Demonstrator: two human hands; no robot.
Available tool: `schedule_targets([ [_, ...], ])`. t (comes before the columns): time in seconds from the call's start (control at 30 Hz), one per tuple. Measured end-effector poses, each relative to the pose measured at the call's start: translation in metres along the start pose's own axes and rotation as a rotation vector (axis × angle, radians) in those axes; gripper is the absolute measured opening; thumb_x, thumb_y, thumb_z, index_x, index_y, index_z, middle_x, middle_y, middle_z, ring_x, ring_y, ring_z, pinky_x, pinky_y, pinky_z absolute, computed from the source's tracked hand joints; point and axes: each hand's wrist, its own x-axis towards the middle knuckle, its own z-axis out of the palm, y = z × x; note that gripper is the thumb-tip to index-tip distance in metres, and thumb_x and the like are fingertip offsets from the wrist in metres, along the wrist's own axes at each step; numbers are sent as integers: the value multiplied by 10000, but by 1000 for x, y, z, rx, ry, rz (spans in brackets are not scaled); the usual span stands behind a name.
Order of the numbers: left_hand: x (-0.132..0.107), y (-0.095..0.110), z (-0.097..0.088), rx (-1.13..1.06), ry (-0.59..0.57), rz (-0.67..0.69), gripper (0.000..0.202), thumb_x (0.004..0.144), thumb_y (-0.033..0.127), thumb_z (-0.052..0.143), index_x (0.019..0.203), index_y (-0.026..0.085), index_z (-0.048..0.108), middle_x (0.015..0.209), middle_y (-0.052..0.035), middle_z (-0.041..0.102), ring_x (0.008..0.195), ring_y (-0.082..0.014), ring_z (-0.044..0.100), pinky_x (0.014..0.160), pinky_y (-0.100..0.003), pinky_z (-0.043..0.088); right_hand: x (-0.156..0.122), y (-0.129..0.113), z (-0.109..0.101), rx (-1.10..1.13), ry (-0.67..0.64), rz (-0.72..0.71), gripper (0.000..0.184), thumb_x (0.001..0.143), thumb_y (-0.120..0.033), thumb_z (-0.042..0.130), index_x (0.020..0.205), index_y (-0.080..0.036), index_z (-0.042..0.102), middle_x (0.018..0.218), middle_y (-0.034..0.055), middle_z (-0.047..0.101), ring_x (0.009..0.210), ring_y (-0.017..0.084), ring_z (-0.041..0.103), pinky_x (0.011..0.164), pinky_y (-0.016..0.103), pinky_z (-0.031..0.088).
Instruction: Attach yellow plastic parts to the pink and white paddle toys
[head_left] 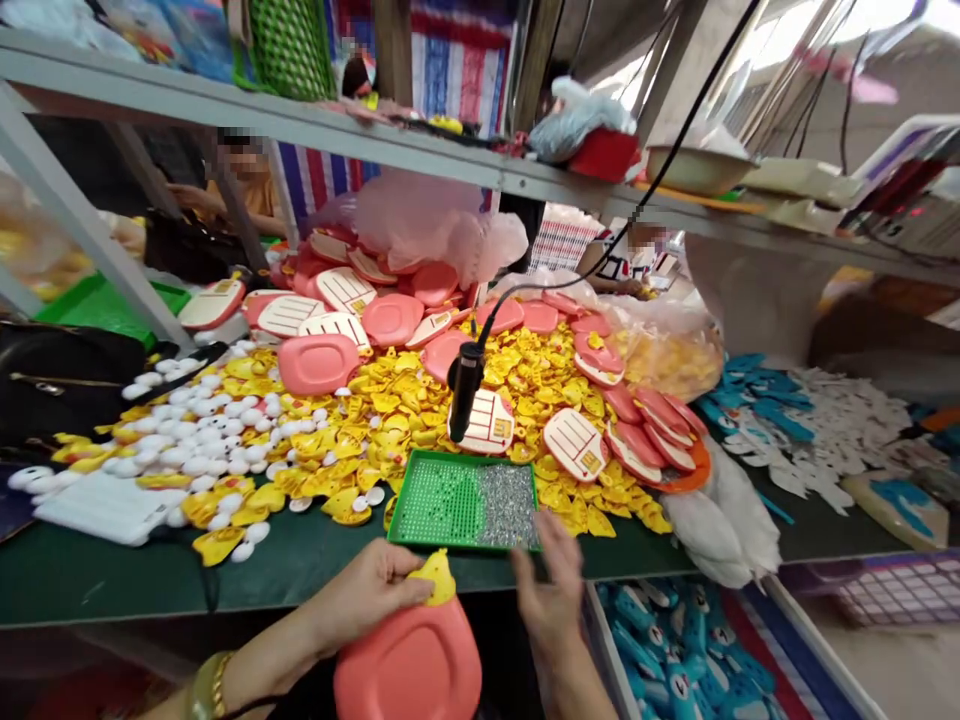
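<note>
My left hand [371, 592] is closed on a yellow plastic piece [439, 577] that it presses against the top of a pink plastic shell [409, 665] held at the table's front edge. My right hand [553, 585] hovers just in front of the green screw tray [435, 500], its fingers spread and slightly blurred, holding nothing that I can see. A heap of small silver screws [508, 505] fills the tray's right side. A black electric screwdriver [465, 388] hangs on a cable above the tray.
Yellow pieces [390, 400], white caps [195, 440] and pink shells [390, 318] cover the green table [112, 575]. A black bag [60, 375] lies left, blue and white parts [787, 420] right, a bin of blue parts [675, 650] below. Other people sit behind the metal shelf [300, 125].
</note>
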Motion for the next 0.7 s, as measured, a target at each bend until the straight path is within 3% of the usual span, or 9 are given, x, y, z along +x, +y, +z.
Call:
schedule_targets([
  [0.03,-1,-1,0,-14,1,3,429,703,534,626,602,132,518,564,34,369,542,-85,284,508,-216,194,10,22,-9,-157,217,-24,449,850,-330,635,1268,-168,603,1234,204,591,1209,352,515,1006,600,386],
  [0.07,-1,-1,1,-26,2,9,420,705,523,626,596,134,511,565,35,363,543,-84,279,509,-218,187,21,43,-18,-276,325,2,526,848,-354,636,1327,-156,550,1313,238,523,1283,396,438,1023,673,315],
  [0.13,-1,-2,1,-51,9,27,394,695,493,636,592,132,520,568,34,366,543,-83,278,511,-222,181,44,82,-29,-429,433,108,725,788,-466,684,1414,-181,453,1432,276,377,1364,489,272,971,805,176],
  [0.23,-2,-4,-2,-81,54,40,393,671,491,667,608,116,569,565,34,375,534,-80,281,504,-224,171,68,116,-27,-474,359,331,935,713,-627,678,1485,-230,331,1544,282,134,1384,573,69,868,874,66],
  [0.33,-8,-10,-6,-111,113,15,434,635,522,715,596,105,600,543,39,375,506,-69,271,485,-223,161,83,122,-17,-469,217,503,988,693,-732,602,1494,-227,317,1553,298,-11,1364,612,-5,816,889,70],
  [0.43,-15,-19,-7,-167,170,-19,465,588,546,759,628,93,664,538,31,431,483,-66,299,472,-216,191,96,121,-13,-508,150,568,982,687,-781,538,1489,-251,336,1562,274,-33,1370,604,-18,812,877,150],
  [0.6,-23,-29,0,-226,228,-53,506,513,556,806,722,99,748,573,8,547,493,-85,392,487,-216,285,106,144,-20,-516,67,714,1079,539,-798,617,1483,-427,249,1587,163,-55,1429,480,-44,839,783,271],
  [0.7,-29,-29,1,-254,241,-45,479,507,551,813,693,115,744,560,22,540,491,-77,372,488,-214,277,106,160,-30,-414,-15,602,1117,511,-778,635,1455,-544,86,1574,165,-63,1402,498,125,845,783,249],
])
